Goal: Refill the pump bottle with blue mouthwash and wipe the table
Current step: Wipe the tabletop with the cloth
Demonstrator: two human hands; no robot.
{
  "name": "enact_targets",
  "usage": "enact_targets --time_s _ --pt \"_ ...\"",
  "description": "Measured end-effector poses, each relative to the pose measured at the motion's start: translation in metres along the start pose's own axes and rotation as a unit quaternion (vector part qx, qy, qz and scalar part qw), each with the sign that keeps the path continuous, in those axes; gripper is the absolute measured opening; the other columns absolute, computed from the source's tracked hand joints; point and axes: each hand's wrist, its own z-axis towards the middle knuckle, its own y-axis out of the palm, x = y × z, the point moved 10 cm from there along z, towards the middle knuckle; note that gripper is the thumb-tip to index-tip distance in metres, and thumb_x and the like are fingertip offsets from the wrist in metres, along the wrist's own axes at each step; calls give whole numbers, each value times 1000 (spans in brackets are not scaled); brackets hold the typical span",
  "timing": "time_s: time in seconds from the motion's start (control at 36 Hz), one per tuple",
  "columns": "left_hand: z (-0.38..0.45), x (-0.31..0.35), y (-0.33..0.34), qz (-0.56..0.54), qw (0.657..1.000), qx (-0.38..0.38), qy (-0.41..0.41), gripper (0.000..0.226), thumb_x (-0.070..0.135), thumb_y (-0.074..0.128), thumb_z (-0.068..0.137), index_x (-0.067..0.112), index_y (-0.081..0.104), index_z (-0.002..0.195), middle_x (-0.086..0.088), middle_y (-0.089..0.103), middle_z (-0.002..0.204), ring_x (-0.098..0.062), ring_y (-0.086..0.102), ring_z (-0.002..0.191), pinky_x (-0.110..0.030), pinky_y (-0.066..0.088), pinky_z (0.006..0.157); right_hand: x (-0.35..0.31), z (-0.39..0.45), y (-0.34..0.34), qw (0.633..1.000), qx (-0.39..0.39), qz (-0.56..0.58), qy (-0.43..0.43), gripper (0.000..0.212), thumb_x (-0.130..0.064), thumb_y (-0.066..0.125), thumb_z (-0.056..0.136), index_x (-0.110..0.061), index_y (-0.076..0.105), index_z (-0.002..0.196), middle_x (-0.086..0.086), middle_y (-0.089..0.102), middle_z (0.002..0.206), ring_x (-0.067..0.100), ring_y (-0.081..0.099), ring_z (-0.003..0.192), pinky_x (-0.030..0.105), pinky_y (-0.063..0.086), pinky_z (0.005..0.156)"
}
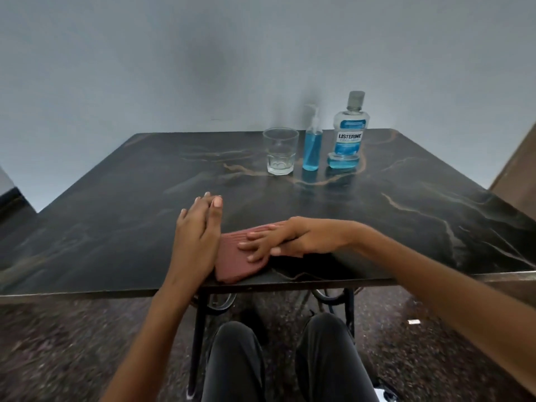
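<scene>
While the slim clear pump bottle (311, 146) stands upright at the far side of the dark marble-pattern tabletop (116, 198), roughly two-thirds full of blue liquid, the folded reddish-brown cloth (232, 264) lies at the near edge, near centre. Right hand (278, 240) lies flat on the cloth, fingers straight and spread, pointing left. Left hand (198, 233) is just left of the cloth, fingers straight and together, pointing far, its edge against the cloth's left side; holds nothing. Clear Listerine mouthwash bottle (348, 132) with grey cap stands just right of the pump bottle, blue liquid only at its base. Empty clear glass tumbler (280, 150) stands just left of the pump bottle.
</scene>
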Motion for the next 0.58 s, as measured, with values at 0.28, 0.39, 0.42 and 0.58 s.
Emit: enact_targets --time_s 0.28,0.39,0.42,0.58 --pt "6 -9 18 26 997 -75 -26 36 30 34 100 10 60 114 -7 56 131 -16 40 132 -41 24 114 12 -66 -48 993 -89 4 73 24 2 47 94 -6 69 103 7 65 123 15 59 116 19 47 90" --pt "15 -10 23 29 995 -89 -15 35 30 35 100 10 60 113 -6 56 130 -17 39 133 -35 20 115 26 -74 -112 990 64 -4 129 26 -4 51 92 -16 71 103 5 71 108 14 64 87 10 42 65" --pt "18 -10 24 31 995 -89 -11 34 30 35 100 10 60 112 -6 57 129 -17 40 133 -31 17 113 29 -73 -127 984 117 42 127 26 -4 53 91 -18 72 101 3 71 109 9 65 95 10 45 75" --pt "38 -12 17 22 997 -67 -9 31 27 39 99 10 61 113 -7 59 126 -18 45 129 -47 27 112 58 -26 -168 906 313 239 154 26 -5 56 89 -21 74 100 -3 73 102 11 64 99 21 47 89"
